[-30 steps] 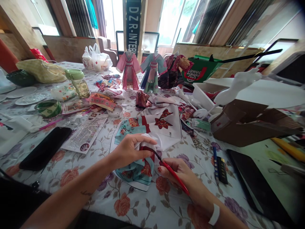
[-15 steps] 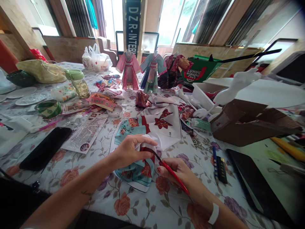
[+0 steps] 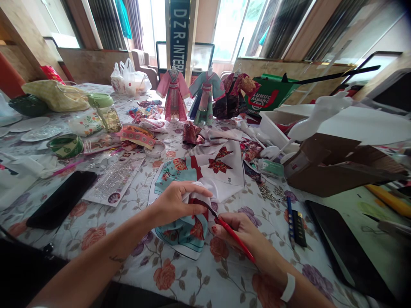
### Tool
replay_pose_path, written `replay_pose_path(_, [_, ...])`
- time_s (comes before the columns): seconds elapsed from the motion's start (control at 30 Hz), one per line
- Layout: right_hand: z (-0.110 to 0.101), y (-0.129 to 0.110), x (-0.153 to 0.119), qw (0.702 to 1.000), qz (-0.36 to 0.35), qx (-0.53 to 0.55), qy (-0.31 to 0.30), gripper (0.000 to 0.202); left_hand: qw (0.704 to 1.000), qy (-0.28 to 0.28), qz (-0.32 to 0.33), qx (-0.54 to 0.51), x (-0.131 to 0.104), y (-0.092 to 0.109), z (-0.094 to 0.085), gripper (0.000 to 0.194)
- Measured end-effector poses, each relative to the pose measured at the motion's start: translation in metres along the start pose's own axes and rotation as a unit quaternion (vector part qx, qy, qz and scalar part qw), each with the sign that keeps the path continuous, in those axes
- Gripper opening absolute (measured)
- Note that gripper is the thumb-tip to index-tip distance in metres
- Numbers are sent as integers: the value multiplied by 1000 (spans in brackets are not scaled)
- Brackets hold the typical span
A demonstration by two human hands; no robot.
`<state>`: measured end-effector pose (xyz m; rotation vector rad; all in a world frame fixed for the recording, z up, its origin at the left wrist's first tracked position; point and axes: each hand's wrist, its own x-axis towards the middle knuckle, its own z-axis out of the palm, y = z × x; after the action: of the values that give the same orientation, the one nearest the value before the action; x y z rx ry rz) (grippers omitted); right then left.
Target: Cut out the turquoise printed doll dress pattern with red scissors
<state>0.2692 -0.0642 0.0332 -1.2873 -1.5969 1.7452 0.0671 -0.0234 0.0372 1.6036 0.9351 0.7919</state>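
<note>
A printed cloth (image 3: 176, 171) in white, light blue and dark red lies on the table in front of me, its near part bunched up. My left hand (image 3: 175, 203) pinches a raised fold of it between thumb and fingers. In my right hand (image 3: 244, 237) are red-handled scissors (image 3: 236, 239), held low and pointing up to the left. Their dark blades meet the cloth's edge just beside my left fingertips. How far the blades are apart is too small to tell. Dark red butterfly-like shapes (image 3: 220, 164) are printed on the cloth's flat far part.
Small dressed mannequins (image 3: 173, 96) stand at the back. A black phone (image 3: 61, 199) and a sheet of stick-on gems (image 3: 117, 177) lie left. On the right are a pencil (image 3: 290, 220), a dark tablet-like slab (image 3: 346, 252), a cardboard box (image 3: 321, 167) and a bare white mannequin (image 3: 321, 113).
Hardly anything differs. Both hands, the scissors and the cloth keep almost the same places.
</note>
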Motion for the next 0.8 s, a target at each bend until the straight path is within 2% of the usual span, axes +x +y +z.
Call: replay_pose_path(0.8, [1, -5, 0, 1000, -5, -23, 0, 49, 1000, 4, 1, 2, -1, 2, -1, 31])
